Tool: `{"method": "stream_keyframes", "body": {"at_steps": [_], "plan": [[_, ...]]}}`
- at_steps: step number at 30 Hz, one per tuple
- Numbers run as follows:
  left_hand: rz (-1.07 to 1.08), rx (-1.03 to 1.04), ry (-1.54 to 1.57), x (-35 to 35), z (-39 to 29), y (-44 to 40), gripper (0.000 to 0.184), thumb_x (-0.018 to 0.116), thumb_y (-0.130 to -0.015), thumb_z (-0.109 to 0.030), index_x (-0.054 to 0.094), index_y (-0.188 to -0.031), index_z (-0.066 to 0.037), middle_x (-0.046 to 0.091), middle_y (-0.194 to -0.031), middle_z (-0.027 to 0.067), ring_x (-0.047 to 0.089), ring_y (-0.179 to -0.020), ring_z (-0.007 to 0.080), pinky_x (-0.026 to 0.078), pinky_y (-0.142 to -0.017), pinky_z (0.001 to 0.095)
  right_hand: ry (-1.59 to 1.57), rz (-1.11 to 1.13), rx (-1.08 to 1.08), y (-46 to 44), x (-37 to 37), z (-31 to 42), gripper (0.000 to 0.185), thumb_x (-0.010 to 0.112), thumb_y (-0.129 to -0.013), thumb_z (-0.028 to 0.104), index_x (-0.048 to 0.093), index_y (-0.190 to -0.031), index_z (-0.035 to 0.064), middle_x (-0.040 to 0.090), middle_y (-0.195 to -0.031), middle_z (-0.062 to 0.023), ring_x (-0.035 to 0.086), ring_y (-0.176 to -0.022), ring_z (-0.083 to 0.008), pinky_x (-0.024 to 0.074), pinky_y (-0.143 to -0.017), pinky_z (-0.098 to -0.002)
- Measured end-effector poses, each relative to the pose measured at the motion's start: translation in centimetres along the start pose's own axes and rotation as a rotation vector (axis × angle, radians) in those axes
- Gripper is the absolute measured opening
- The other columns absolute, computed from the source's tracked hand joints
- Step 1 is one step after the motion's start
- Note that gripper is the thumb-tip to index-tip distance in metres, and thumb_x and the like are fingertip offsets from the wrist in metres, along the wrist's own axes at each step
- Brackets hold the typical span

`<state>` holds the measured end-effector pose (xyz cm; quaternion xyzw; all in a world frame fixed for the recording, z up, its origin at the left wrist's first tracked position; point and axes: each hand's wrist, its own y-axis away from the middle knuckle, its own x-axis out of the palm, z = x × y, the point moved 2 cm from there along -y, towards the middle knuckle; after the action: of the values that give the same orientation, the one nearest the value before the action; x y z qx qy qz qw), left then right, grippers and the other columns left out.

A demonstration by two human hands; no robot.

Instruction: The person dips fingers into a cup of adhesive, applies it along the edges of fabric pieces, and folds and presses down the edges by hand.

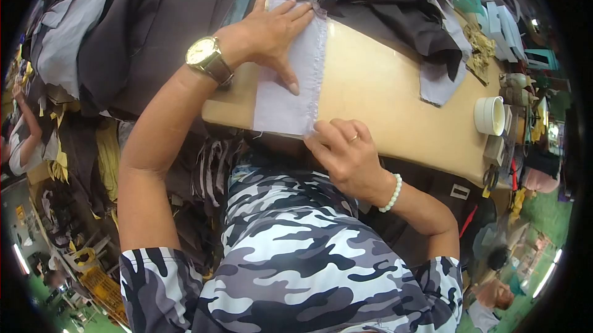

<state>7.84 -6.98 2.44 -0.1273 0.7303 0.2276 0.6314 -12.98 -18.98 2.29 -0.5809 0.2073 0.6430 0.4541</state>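
Observation:
A pale lilac fabric panel (285, 108) lies flat on the tan tabletop, its right edge frayed or stitched and its lower end at the table's near edge. My left hand (270, 35) presses on it from above, fingers stretched and thumb spread, with a watch on the wrist. At the panel's lower right corner my right hand (347, 154) is closed, thumb and index finger pinching the fabric. Its other fingers are curled in. Farther up, the panel meets a dark garment piece (383, 15) with lilac lining, which is bunched across the table's far side.
The tan table (383, 104) has a rounded near edge. A white cup (489, 116) stands at its right end, with black-handled scissors (490, 180) below. Stacks of dark cloth (133, 37) lie at the left. Other people are visible at the far left and lower right.

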Motion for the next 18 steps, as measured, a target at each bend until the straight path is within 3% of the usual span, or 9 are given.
{"method": "stream_keyframes", "body": {"at_steps": [3,7,10,13,18], "plan": [[0.002,0.013,-0.014,0.0,0.1,-0.1,0.133,0.080,-0.040,-0.063,0.023,-0.141,0.003,0.024,-0.149,0.0169,0.019,-0.139,0.0317,0.012,-0.109,0.0589,-0.169,-0.114,0.128,-0.9,-0.4,-1.7,0.035,0.056,-0.072,0.013,0.060,-0.105,0.0025,0.051,-0.114,-0.0128,0.049,-0.101,-0.0282,0.0365,-0.090,-0.0402],[0.018,0.008,-0.045,0.0,0.0,-0.2,0.132,0.079,-0.041,-0.063,0.023,-0.141,0.003,0.023,-0.149,0.0167,0.019,-0.139,0.0321,0.012,-0.110,0.0587,0.021,-0.110,0.215,-1.6,0.4,-1.3,0.042,0.061,-0.078,0.031,0.058,-0.110,0.0036,0.049,-0.121,-0.0151,0.047,-0.106,-0.0313,0.0338,-0.093,-0.0447],[0.008,0.007,-0.028,0.2,0.2,-0.1,0.132,0.079,-0.041,-0.063,0.023,-0.141,0.003,0.024,-0.149,0.0175,0.019,-0.139,0.0324,0.012,-0.109,0.0586,0.076,-0.048,0.129,0.5,1.1,0.5,0.047,0.060,-0.080,0.040,0.058,-0.111,0.0043,0.048,-0.124,-0.0159,0.045,-0.109,-0.0322,0.0328,-0.094,-0.0447],[0.013,0.006,-0.019,0.1,0.1,-0.3,0.133,0.079,-0.041,-0.063,0.023,-0.141,0.003,0.024,-0.148,0.0183,0.020,-0.139,0.0326,0.013,-0.109,0.0585,-0.174,-0.068,0.107,1.2,0.4,0.5,0.049,0.058,-0.081,0.041,0.057,-0.114,0.0048,0.047,-0.124,-0.0164,0.044,-0.111,-0.0323,0.0327,-0.093,-0.0441],[0.030,0.017,-0.007,-0.2,0.0,-0.3,0.132,0.079,-0.041,-0.062,0.023,-0.141,0.003,0.024,-0.148,0.0190,0.020,-0.138,0.0331,0.014,-0.109,0.0589,-0.037,-0.117,0.212,-0.1,0.8,-0.2,0.043,0.059,-0.081,0.041,0.063,-0.101,0.0038,0.046,-0.127,-0.0166,0.043,-0.112,-0.0321,0.0323,-0.094,-0.0436]]}}
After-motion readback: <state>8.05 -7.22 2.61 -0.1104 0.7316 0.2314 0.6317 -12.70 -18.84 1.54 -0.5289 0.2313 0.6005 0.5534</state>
